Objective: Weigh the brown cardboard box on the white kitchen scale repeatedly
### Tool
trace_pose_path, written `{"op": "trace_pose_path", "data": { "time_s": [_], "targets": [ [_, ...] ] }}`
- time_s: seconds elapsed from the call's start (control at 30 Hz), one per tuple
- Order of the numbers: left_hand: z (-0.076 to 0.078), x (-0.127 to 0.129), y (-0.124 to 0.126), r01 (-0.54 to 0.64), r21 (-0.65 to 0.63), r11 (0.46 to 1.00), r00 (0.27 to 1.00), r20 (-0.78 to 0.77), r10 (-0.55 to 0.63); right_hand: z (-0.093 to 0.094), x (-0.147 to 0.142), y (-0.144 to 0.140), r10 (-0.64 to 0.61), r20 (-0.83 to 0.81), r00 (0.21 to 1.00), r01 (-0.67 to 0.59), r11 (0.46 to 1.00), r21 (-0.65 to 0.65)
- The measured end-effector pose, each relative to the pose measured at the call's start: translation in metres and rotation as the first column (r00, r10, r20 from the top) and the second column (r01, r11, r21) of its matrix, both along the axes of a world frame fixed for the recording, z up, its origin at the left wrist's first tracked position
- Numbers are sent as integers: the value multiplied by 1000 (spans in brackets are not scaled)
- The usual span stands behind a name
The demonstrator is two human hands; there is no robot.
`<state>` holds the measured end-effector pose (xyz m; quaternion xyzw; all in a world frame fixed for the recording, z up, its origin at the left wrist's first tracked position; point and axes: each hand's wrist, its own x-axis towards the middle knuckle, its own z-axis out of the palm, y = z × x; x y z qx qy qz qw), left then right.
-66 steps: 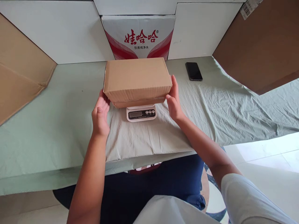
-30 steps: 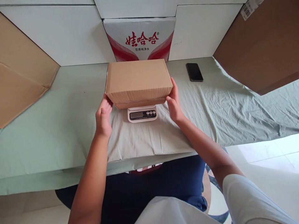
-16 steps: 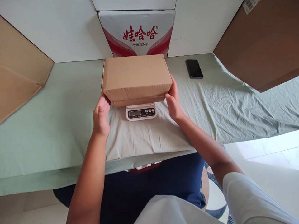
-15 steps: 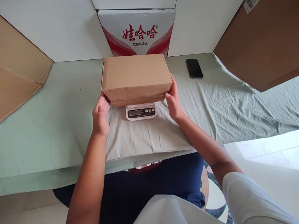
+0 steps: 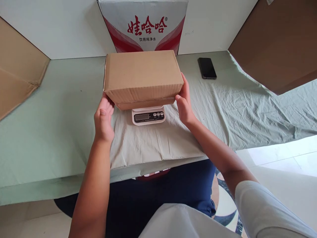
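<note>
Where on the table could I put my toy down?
Bare green cloth lies left of the cardboard box, toward the brown flap. Another patch lies between the phone and the right hand. The middle is crowded: box, scale, both hands.

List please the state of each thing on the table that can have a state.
cardboard box: closed, over the scale, between both hands
scale: display unreadable
phone: screen dark, lying flat
left hand: open, at box corner
right hand: open, against box side
</note>
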<state>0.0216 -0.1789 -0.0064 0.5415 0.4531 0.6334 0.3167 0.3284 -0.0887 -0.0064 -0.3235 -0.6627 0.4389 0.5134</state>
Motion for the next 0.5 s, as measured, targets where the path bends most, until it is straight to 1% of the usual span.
{"op": "trace_pose_path", "data": {
  "time_s": [0.17, 0.27, 0.4, 0.5],
  "targets": [
    [6, 6, -4, 15, -29, 999, 1000, -20, -15, 6, -2, -4, -8, 33, 999, 9, 999, -40],
    [8, 10, -6, 29, -41, 999, 999, -27, -30, 4, -4, -6, -15, 41, 999, 18, 998, -54],
    [9, 14, -5, 32, -59, 998, 999, 36, -30, 0, -8, -11, -7, 42, 999, 8, 1000, -28],
    [15, 17, -2, 25, -60, 998, 998, 65, -21, 3, -11, -12, 8, 18, 1000, -7, 1000, -8]
  ]
}}
